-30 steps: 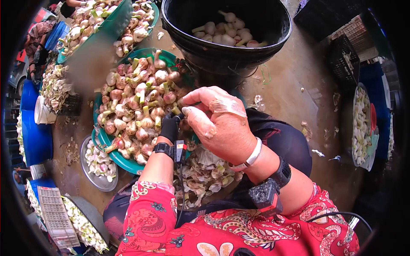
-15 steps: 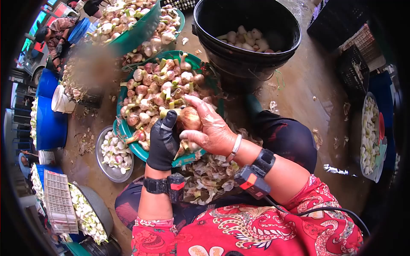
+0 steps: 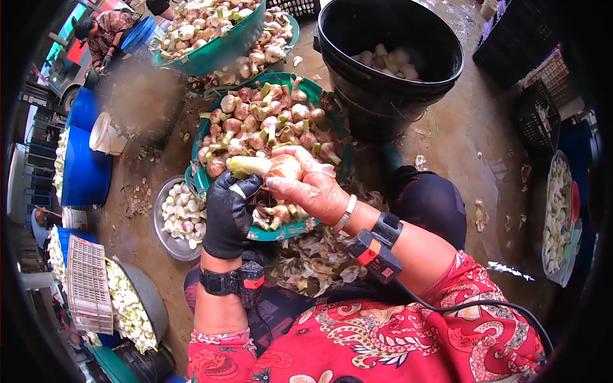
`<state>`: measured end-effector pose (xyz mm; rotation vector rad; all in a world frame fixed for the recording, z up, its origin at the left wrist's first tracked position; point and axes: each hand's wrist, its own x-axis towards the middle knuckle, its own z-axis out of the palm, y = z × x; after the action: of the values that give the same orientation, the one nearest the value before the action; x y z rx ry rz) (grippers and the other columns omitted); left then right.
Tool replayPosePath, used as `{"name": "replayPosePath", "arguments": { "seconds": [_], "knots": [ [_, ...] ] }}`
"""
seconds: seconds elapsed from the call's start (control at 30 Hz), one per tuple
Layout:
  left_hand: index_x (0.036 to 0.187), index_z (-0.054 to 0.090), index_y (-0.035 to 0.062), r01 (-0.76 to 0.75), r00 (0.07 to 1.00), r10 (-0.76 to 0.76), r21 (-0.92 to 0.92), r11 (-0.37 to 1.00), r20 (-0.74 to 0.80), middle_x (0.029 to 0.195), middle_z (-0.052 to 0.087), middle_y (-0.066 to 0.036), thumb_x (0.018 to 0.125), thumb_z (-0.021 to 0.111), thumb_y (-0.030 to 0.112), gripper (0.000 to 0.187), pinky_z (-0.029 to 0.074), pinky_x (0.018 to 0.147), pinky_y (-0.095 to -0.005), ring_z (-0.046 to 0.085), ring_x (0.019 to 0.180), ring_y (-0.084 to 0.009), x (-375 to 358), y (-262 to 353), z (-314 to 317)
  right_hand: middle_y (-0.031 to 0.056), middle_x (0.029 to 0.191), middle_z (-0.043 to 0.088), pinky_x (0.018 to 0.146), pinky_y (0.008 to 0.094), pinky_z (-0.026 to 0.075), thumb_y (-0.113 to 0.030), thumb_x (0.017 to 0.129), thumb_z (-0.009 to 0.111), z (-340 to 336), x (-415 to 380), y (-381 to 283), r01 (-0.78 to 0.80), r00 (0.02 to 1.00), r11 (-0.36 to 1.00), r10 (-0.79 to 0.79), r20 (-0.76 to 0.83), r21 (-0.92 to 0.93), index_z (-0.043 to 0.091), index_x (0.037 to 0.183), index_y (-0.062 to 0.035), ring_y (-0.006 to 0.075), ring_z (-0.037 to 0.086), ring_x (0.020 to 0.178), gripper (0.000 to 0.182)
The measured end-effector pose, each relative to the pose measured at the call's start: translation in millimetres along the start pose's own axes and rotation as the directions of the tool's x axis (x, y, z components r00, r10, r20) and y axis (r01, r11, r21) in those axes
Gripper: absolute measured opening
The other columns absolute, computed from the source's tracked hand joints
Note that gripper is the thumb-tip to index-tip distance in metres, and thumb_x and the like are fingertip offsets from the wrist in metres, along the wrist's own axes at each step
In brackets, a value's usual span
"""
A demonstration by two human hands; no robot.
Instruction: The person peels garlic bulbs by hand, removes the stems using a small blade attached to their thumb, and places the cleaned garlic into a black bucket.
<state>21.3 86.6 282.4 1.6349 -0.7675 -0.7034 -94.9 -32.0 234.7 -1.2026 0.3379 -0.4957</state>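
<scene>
A garlic bulb (image 3: 285,167) with a thick pale-green stem (image 3: 248,166) is held over a green basin (image 3: 198,175) heaped with unpeeled garlic (image 3: 255,124). My right hand (image 3: 313,190), bare, wraps the bulb from the right, thumb across its near side and fingers behind. My left hand (image 3: 228,214), in a black glove, is closed, with its curled fingertips against the underside of the bulb where the stem begins. The stem points left above the glove. Loose papery skins (image 3: 316,265) are piled on my lap just below the basin.
A metal bowl of peeled garlic (image 3: 182,214) stands left of the basin. A black bucket (image 3: 389,83) with pale bulbs inside is ahead right. Another heaped green basin (image 3: 223,48) sits beyond. Blue tubs (image 3: 86,163) line the left; a person (image 3: 105,35) works far left.
Both hands, with the bulb, have shifted slightly in view. The left hand has dropped from the stem to below it, curling its fingers, and more of the stem shows.
</scene>
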Motion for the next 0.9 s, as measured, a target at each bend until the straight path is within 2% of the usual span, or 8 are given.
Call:
{"name": "replayPosePath", "arguments": {
  "seconds": [0.13, 0.3, 0.37, 0.43, 0.57, 0.73, 0.83, 0.9],
  "knots": [
    [0.099, 0.064, -0.0027, 0.014, 1.0, -0.015, -0.04, 0.999, -0.023, 0.087, 0.066, -0.003, 0.085, 0.056, 0.004, 0.017, 0.048, 0.067, -0.0229, 0.06, 0.075, -0.0086, 2, 5, 4, 0.0071, 0.078, 0.062, 0.045, 0.0208, 0.042, -0.035, 0.088, 0.057, -6, 7, -13, -0.336, 0.94, 0.813, 0.254, 0.23, 0.476, 0.057, 0.101, -0.0027, 0.011, 0.057, 0.059, 0.035],
    [0.102, 0.064, -0.0023, 0.075, 0.995, -0.078, -0.044, 0.996, -0.055, 0.094, 0.066, -0.004, 0.082, 0.057, -0.001, 0.021, 0.049, 0.071, -0.0253, 0.061, 0.08, -0.0106, 2, -5, 1, 0.0078, 0.08, 0.061, 0.044, 0.0229, 0.039, -0.036, 0.087, 0.051, -13, 11, -16, -0.536, 0.843, 0.672, 0.388, 0.373, 0.511, 0.056, 0.1, -0.0032, 0.0139, 0.055, 0.056, 0.036],
    [0.101, 0.064, -0.0025, -0.091, 0.995, 0.103, 0.338, 0.937, -0.017, 0.093, 0.067, -0.005, 0.082, 0.056, -0.001, 0.02, 0.049, 0.073, -0.0256, 0.062, 0.082, -0.0108, 4, -15, -3, 0.0079, 0.083, 0.062, 0.046, 0.0234, 0.041, -0.036, 0.087, 0.051, -12, 9, -16, -0.558, 0.829, 0.631, 0.415, 0.374, 0.538, 0.055, 0.104, -0.0035, 0.0147, 0.057, 0.059, 0.037],
    [0.102, 0.063, -0.0019, -0.038, 0.998, 0.046, 0.154, 0.987, -0.05, 0.094, 0.066, -0.004, 0.085, 0.058, 0.003, 0.019, 0.049, 0.074, -0.0259, 0.061, 0.083, -0.0109, 1, -15, 3, 0.0081, 0.086, 0.062, 0.049, 0.0239, 0.043, -0.037, 0.087, 0.051, -13, 10, -15, -0.576, 0.817, 0.593, 0.439, 0.373, 0.563, 0.054, 0.107, -0.0038, 0.0156, 0.059, 0.061, 0.039],
    [0.105, 0.061, -0.0007, -0.001, 1.0, -0.001, -0.19, 0.982, -0.01, 0.097, 0.065, -0.005, 0.088, 0.06, 0.007, 0.019, 0.049, 0.075, -0.0278, 0.06, 0.085, -0.012, -1, -11, 5, 0.0086, 0.1, 0.062, 0.072, 0.0345, 0.055, -0.03, 0.088, 0.059, -14, 13, -16, -0.426, 0.9, 0.713, 0.395, 0.182, 0.558, 0.056, 0.111, -0.006, 0.0198, 0.064, 0.085, 0.033],
    [0.109, 0.061, -0.0015, 0.027, 1.0, -0.031, -0.357, 0.934, -0.004, 0.104, 0.065, -0.007, 0.088, 0.059, 0.004, 0.021, 0.05, 0.08, -0.0304, 0.062, 0.092, -0.015, 3, -16, 8, 0.0098, 0.104, 0.06, 0.069, 0.0317, 0.055, -0.028, 0.086, 0.064, -7, 10, -23, -0.294, 0.95, 0.88, 0.31, 0.018, 0.373, 0.05, 0.114, -0.0036, 0.017, 0.064, 0.087, 0.039],
    [0.102, 0.067, 0.0015, -0.492, 0.865, 0.471, 0.468, 0.734, 0.171, 0.105, 0.065, -0.015, 0.081, 0.058, -0.008, 0.025, 0.051, 0.081, -0.0324, 0.065, 0.094, -0.0247, 7, -26, -2, 0.0087, 0.105, 0.061, 0.078, 0.0292, 0.053, -0.029, 0.079, 0.073, -2, -1, -22, -0.081, 0.995, 0.993, 0.085, -0.042, 0.085, 0.047, 0.123, -0.0029, 0.0132, 0.061, 0.09, 0.057],
    [0.103, 0.067, 0.0017, -0.444, 0.894, 0.424, 0.411, 0.796, 0.145, 0.104, 0.066, -0.015, 0.081, 0.058, -0.008, 0.026, 0.052, 0.08, -0.0322, 0.065, 0.093, -0.0245, 2, -25, -2, 0.0065, 0.099, 0.063, 0.075, 0.0289, 0.054, -0.028, 0.077, 0.074, 1, -3, -15, 0.054, 0.993, 0.999, -0.054, -0.101, -0.003, 0.05, 0.119, -0.002, 0.0118, 0.061, 0.088, 0.055]
  ]
}}
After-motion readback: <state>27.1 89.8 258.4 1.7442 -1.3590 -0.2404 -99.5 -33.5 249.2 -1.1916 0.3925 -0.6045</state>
